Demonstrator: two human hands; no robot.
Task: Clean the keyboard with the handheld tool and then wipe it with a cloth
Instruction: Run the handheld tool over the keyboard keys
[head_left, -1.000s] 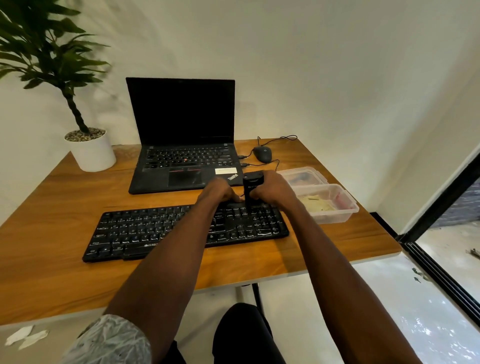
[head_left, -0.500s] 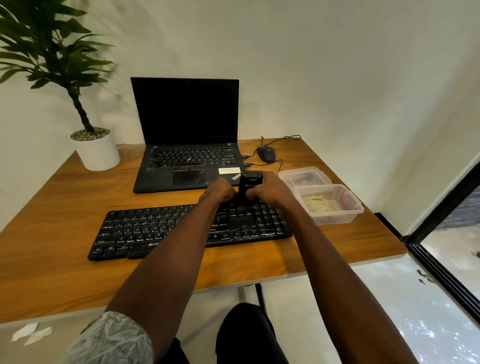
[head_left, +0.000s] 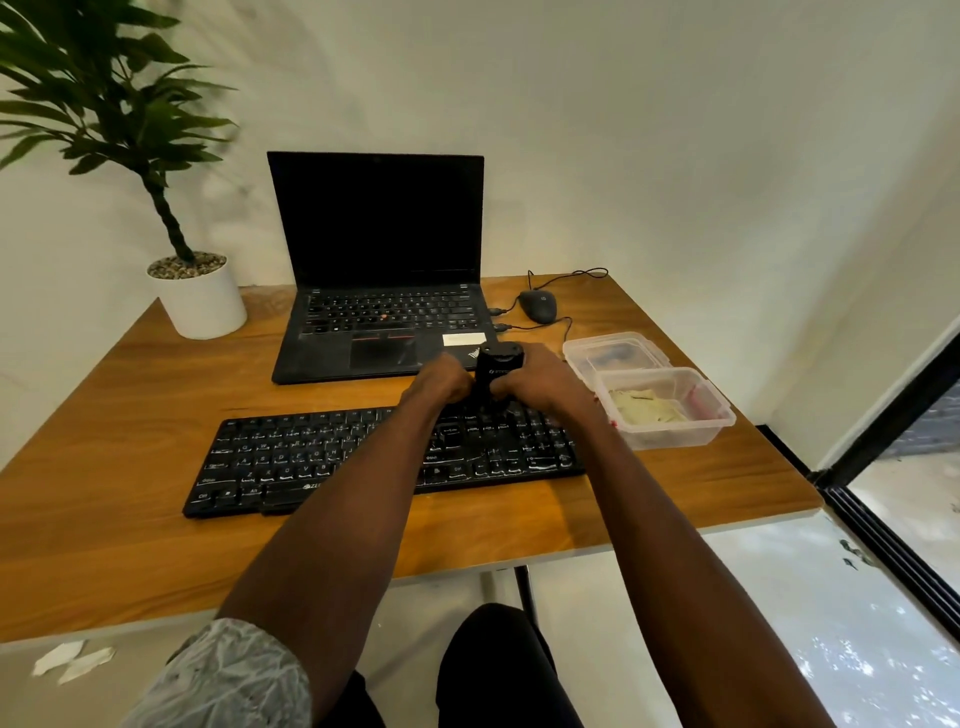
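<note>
Holding the tool (head_left: 493, 382) upright on the right end of the keyboard (head_left: 332, 457) with both hands (head_left: 535, 382) wrapped round it, so seemingly mid-cleaning, with wiping not yet begun and no cloth plainly in sight.

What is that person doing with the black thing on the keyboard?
A person is cleaning the black keyboard on the wooden desk. Both hands hold a small black handheld tool upright over the keyboard's right part: the left hand and the right hand wrap around it. A clear tub with what may be a cloth sits to the right, untouched. A laptop stands behind.
</note>
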